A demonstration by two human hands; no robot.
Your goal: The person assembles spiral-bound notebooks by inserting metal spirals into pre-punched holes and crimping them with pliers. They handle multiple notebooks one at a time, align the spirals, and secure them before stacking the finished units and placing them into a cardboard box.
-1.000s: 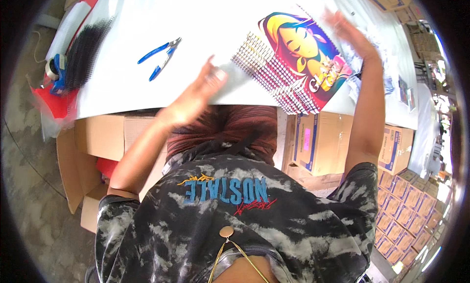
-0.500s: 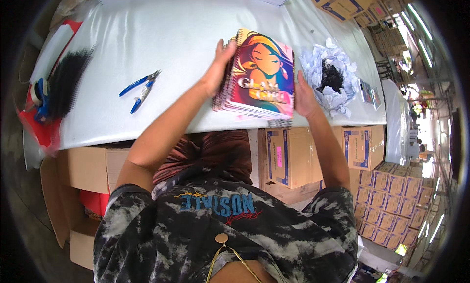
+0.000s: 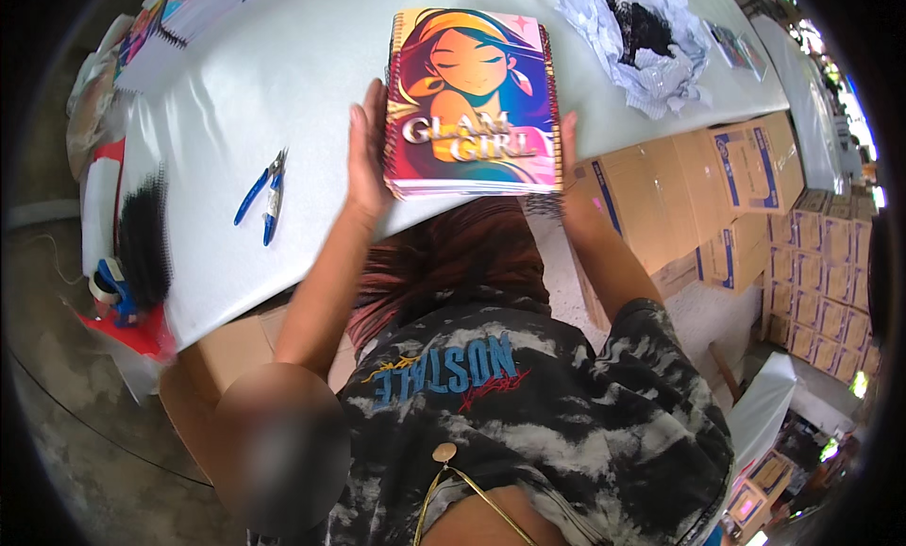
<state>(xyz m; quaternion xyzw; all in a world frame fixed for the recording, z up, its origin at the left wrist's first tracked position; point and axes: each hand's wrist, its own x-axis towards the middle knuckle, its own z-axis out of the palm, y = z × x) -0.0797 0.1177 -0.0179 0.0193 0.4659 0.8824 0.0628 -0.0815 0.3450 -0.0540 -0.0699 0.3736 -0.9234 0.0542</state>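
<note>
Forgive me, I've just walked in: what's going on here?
The person's left hand and right hand are at opposite sides of a stack of spiral-bound notebooks, by the near edge of a white-covered table. Whether the stack is lifted is hard to tell. Blue-handled cutters lie untouched to the left, with black coils beyond them, and crumpled paper on the right.

Left forearm (image 3: 321, 277) and right forearm (image 3: 607, 249), both bare, reach forward at the near edge of a table (image 3: 311, 102). The left hand (image 3: 367, 164), fingers (image 3: 375, 104) nearly straight, points away from the body, just inside that edge; the right hand (image 3: 573, 173), opposite, is partly hidden.
</note>
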